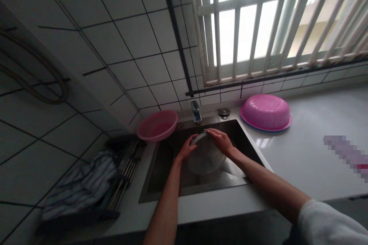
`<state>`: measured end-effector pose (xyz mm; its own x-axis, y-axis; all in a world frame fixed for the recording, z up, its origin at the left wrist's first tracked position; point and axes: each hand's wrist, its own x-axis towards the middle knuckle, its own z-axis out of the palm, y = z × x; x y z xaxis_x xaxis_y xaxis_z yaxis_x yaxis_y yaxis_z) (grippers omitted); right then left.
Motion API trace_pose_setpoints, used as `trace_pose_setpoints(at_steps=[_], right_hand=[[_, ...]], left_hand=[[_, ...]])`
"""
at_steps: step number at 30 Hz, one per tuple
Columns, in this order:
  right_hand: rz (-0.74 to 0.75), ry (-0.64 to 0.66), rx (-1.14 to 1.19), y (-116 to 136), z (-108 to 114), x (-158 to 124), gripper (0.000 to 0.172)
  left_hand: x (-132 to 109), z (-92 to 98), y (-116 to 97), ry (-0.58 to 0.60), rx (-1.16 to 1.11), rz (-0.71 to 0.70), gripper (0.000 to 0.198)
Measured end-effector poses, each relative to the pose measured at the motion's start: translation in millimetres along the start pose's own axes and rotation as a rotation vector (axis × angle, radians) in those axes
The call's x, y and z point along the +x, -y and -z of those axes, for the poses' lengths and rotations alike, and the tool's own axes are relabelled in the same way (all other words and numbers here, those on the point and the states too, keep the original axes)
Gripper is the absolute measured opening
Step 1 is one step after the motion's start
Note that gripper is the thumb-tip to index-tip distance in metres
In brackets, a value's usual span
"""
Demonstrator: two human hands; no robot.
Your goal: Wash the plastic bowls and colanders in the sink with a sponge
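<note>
A round, greyish basin [205, 157] is tilted inside the steel sink [156, 174], its rim raised towards the tap. My left hand [187, 148] grips that rim on the left, thumb and fingers closed round it. On the rim's upper right, my right hand [220, 140] is closed over the edge with its fingers bent. Part of the basin's rim is hidden behind both hands. The chrome tap [196, 111] stands just beyond the hands, at the back of the sink.
A pink basin [158, 125] sits at the sink's back left corner. On the right counter [310, 122] lies an upturned pink basket [267, 111]. A round metal drain plug [224, 112] rests behind the sink. Left of it are a striped cloth [83, 183] and metal bars [126, 174].
</note>
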<state>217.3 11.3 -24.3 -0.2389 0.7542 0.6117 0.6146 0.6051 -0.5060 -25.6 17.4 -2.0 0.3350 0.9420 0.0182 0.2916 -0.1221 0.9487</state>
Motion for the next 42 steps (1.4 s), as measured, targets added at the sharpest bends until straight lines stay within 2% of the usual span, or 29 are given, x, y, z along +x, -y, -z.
trace_pose_setpoints(at_steps=[2, 4, 11, 13, 16, 18, 20, 24, 27, 29, 31, 34, 37, 39, 42], right_hand=[[0.070, 0.064, 0.020, 7, -5, 1, 0.050], [0.072, 0.082, 0.045, 6, -4, 2, 0.049], [-0.287, -0.115, 0.056, -37, 20, 8, 0.036], [-0.289, -0.104, 0.051, -37, 20, 8, 0.035], [-0.211, -0.014, 0.033, -19, 13, 9, 0.035], [-0.165, 0.047, 0.008, -3, 9, 9, 0.036], [-0.145, 0.081, -0.008, 7, 6, 9, 0.036], [-0.173, 0.091, 0.004, -1, 12, 5, 0.034], [-0.243, 0.024, 0.014, -19, 18, -2, 0.033], [-0.266, -0.009, 0.010, -25, 17, -6, 0.034], [-0.232, -0.011, -0.003, -22, 11, -8, 0.037], [-0.089, 0.044, 0.002, -9, -3, -8, 0.043], [-0.015, 0.094, 0.033, -3, -9, -5, 0.048], [-0.100, 0.056, 0.040, -9, -4, -4, 0.046], [-0.301, -0.041, 0.032, -26, 10, -6, 0.038]], left_hand=[[2, 1.0, 2, 0.016, 0.012, -0.023, 0.070], [2, 4.9, 2, 0.023, 0.013, -0.026, 0.071], [0, 21.9, 1, -0.088, -0.028, 0.044, 0.071], [2, 16.1, -1, -0.156, 0.090, 0.042, 0.066], [2, -3.2, -10, -0.246, 0.285, -0.032, 0.062], [-1, -16.5, -20, -0.246, 0.330, -0.089, 0.056], [-4, -24.5, -28, -0.255, 0.368, -0.066, 0.044], [-10, -18.5, -30, -0.320, 0.426, 0.049, 0.033], [-11, -8.2, -23, -0.404, 0.443, 0.077, 0.031], [-11, -7.6, -21, -0.427, 0.454, 0.080, 0.031], [-10, -13.5, -21, -0.393, 0.476, 0.064, 0.030], [-10, -25.7, -23, -0.268, 0.557, 0.015, 0.028], [-10, -26.8, -22, -0.200, 0.615, -0.015, 0.029], [-11, -19.2, -20, -0.270, 0.598, 0.001, 0.031], [-11, -4.7, -14, -0.455, 0.506, 0.029, 0.034]])
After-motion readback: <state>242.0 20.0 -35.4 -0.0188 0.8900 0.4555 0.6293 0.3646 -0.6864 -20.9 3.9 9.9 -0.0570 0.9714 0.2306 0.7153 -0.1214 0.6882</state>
